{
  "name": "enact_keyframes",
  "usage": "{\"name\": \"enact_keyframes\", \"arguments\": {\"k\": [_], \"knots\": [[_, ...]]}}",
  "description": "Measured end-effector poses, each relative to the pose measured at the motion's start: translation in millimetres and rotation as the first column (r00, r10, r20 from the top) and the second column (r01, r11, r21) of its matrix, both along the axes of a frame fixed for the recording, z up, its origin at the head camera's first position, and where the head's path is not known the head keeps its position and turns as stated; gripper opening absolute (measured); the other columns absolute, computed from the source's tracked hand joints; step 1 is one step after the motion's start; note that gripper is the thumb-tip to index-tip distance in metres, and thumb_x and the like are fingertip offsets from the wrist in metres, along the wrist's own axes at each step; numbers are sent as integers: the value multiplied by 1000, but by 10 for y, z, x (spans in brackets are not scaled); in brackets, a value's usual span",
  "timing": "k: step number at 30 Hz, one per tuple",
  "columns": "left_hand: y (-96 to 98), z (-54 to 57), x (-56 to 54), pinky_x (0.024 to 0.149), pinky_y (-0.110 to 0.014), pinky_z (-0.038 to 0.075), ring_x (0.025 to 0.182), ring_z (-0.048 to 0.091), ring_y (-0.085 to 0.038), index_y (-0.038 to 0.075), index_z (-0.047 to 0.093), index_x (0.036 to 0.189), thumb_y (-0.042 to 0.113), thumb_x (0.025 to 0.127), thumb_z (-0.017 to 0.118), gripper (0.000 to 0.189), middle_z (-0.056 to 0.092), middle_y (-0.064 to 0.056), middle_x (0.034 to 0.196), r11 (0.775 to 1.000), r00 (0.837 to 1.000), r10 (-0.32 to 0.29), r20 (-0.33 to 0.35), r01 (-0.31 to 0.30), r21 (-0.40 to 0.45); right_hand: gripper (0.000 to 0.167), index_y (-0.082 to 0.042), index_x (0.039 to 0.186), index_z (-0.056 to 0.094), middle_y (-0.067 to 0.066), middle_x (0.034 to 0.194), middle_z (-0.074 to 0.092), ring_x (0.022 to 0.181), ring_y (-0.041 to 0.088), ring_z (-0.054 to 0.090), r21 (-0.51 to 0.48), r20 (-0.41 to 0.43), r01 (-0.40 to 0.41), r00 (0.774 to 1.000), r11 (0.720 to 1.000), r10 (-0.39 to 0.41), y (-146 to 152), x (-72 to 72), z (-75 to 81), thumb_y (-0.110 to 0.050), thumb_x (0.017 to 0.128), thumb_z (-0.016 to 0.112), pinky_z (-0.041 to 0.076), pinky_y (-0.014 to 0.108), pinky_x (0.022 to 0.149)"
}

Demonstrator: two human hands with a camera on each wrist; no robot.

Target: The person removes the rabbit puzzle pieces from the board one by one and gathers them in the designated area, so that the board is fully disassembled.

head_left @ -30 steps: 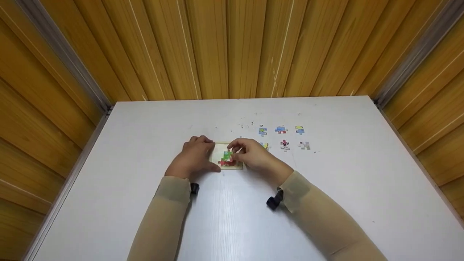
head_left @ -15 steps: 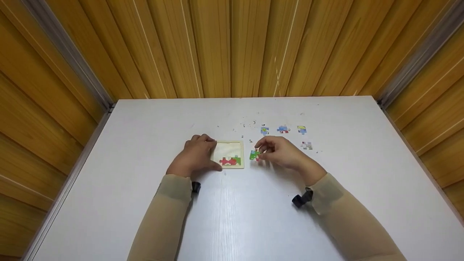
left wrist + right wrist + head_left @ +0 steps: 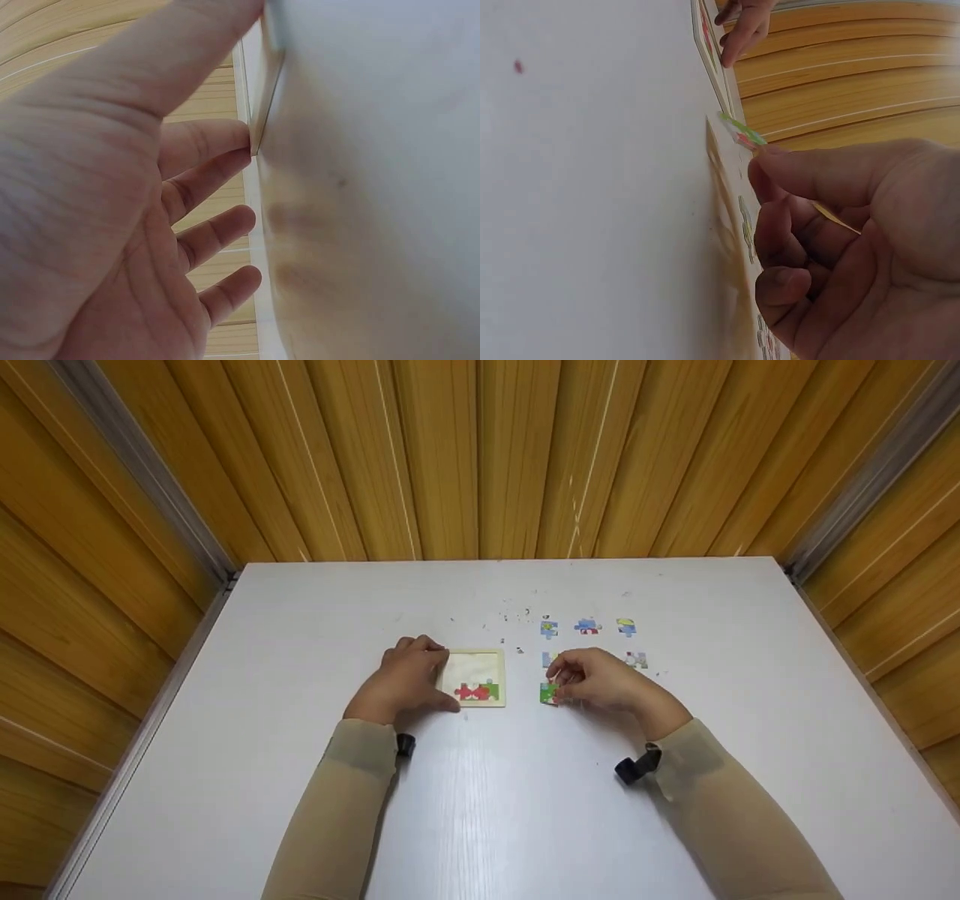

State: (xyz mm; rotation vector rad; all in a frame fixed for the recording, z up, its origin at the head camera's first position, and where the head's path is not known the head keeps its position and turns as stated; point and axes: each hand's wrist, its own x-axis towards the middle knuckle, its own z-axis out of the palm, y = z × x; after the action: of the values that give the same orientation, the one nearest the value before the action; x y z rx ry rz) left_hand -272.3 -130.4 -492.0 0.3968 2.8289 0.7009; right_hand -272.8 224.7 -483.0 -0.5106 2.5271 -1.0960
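Note:
My left hand (image 3: 405, 675) holds the left side of a small square wooden puzzle tray (image 3: 502, 679), thumb at the near corner and a fingertip at the far one. Its other fingers (image 3: 225, 232) stick out past the tray in the left wrist view. Joined red and green puzzle pieces (image 3: 476, 691) lie along the tray's near side. To the right of the tray, my right hand (image 3: 604, 682) pinches a green puzzle piece (image 3: 549, 693) between thumb and fingertips. In the right wrist view that piece (image 3: 742, 129) is tilted, just above the table.
Loose puzzle pieces lie in rows beyond the right hand, among them a blue-and-red one (image 3: 588, 626) and a whitish one (image 3: 637, 660). Another piece (image 3: 550, 659) is partly behind the fingers. Small dark specks (image 3: 517, 616) dot the white table (image 3: 465, 810). Wooden panels (image 3: 480, 457) stand behind.
The right hand has moved right, from over the tray to the table beside it, carrying the green puzzle piece along. The left hand stays at the tray.

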Motion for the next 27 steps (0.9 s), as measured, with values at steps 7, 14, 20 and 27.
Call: {"name": "enact_keyframes", "arguments": {"k": [7,14,20,27], "knots": [[6,12,-2,134,-56,41,159,42,-35,13,65,160,41,79,106,95,57,-5,164,1000,1000,4,3,-4,-13,22,-10,123,79,9,112,75,95,21,60,99,-36,16,999,995,-13,25,22,26,-4,101,80,52,32,83],[10,8,-5,134,-56,41,158,42,-35,13,65,160,40,80,106,95,57,-5,164,1000,1000,3,12,-3,-11,24,-10,124,79,10,116,75,99,22,61,124,-37,35,999,992,-31,28,17,-7,-3,102,78,51,34,87],[-1,-2,-12,134,-56,40,158,42,-35,13,65,161,40,80,106,95,58,-5,164,1000,1000,-4,11,4,-13,23,-12,125,79,9,117,76,103,23,63,134,-38,41,999,990,-36,22,13,-18,-5,103,78,52,34,91],[-5,9,-14,136,-58,36,162,42,-37,11,64,161,44,80,105,97,58,-9,165,998,999,-36,-23,35,-50,29,-11,129,78,8,117,75,100,22,62,129,-61,50,997,990,-43,13,33,20,-4,101,76,51,35,89]]}}
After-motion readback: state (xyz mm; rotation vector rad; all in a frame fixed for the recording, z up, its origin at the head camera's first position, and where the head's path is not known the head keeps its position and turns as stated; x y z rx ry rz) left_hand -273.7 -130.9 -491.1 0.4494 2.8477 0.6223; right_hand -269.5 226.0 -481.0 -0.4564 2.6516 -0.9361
